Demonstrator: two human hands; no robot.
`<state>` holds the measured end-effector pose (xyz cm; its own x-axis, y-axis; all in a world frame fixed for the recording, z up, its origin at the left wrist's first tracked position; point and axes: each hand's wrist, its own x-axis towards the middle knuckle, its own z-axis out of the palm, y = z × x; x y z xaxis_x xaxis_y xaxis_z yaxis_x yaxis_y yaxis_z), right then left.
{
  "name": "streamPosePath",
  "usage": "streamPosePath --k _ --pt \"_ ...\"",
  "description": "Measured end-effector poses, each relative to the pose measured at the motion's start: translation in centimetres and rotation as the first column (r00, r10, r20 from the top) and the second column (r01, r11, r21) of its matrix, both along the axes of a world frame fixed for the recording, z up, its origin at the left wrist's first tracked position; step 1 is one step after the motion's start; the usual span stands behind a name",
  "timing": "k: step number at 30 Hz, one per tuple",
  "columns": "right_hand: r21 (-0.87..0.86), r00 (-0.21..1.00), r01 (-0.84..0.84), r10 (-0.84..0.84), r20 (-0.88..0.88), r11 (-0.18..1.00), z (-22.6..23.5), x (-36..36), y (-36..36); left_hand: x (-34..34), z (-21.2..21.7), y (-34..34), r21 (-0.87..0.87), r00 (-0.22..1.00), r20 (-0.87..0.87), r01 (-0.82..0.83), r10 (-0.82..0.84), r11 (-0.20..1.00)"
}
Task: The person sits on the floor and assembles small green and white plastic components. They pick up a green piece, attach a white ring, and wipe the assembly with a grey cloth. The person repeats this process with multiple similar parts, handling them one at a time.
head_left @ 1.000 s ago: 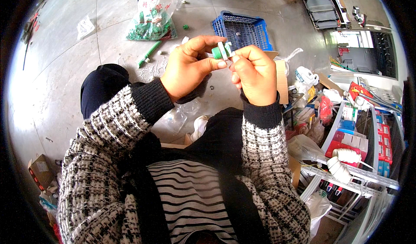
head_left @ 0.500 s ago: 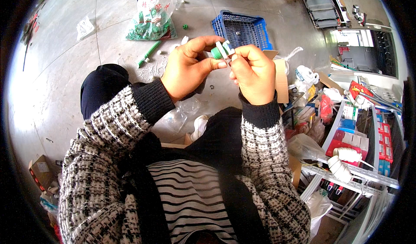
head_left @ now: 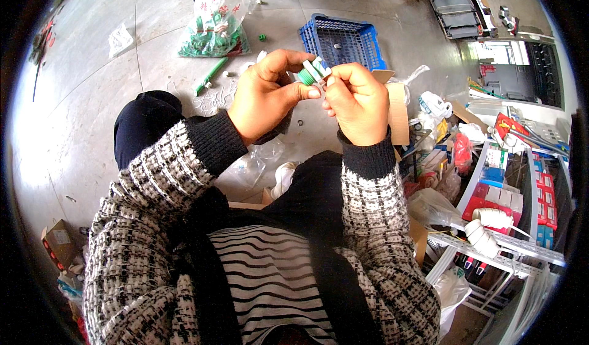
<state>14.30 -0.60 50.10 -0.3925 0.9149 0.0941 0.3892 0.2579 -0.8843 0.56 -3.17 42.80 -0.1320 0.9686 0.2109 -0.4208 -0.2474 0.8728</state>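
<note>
In front of me, at chest height, a small green threaded pipe plug [head_left: 306,76] with a pale, whitish band is held between my two hands. My left hand [head_left: 265,90] grips it from the left, thumb below and index finger above. From the other side my right hand [head_left: 358,103] is closed, thumb and index finger pinched at the plug's pale end. The fingertips cover part of that end. Beyond my hands, a clear plastic bag [head_left: 216,29] of similar green fittings stands on the floor, with a green pipe [head_left: 211,76] lying before it.
A blue plastic crate [head_left: 343,43] sits behind my hands. White string-like scraps [head_left: 211,101] lie on the floor by my left knee, and a loose green fitting [head_left: 262,38] rests near the bag. To the right are an open cardboard box [head_left: 398,113] and a cluttered metal rack [head_left: 515,239].
The plug has turned slightly between my fingers, and my right hand has shifted a little. Both hands keep nearly the same place.
</note>
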Motion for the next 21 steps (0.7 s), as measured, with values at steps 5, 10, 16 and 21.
streamPosePath --k 5,10,16,21 --pt "-0.081 0.998 0.004 -0.009 -0.062 0.997 0.93 -0.37 -0.21 -0.08 0.17 -0.06 -0.027 0.998 0.043 0.051 -0.05 0.998" --pt "-0.086 0.995 -0.031 0.022 -0.102 0.996 0.44 -0.12 -0.04 0.17 0.11 -0.03 -0.029 0.986 0.141 0.088 -0.083 0.996" --pt "-0.154 0.974 -0.043 0.007 -0.228 0.987 0.9 -0.5 -0.15 0.21 0.26 0.08 0.002 0.955 0.257 0.152 -0.148 0.988" --pt "-0.143 0.986 -0.09 0.068 -0.151 0.986 0.9 0.01 0.05 0.28 0.34 0.1 0.018 0.937 0.305 0.172 -0.169 0.985"
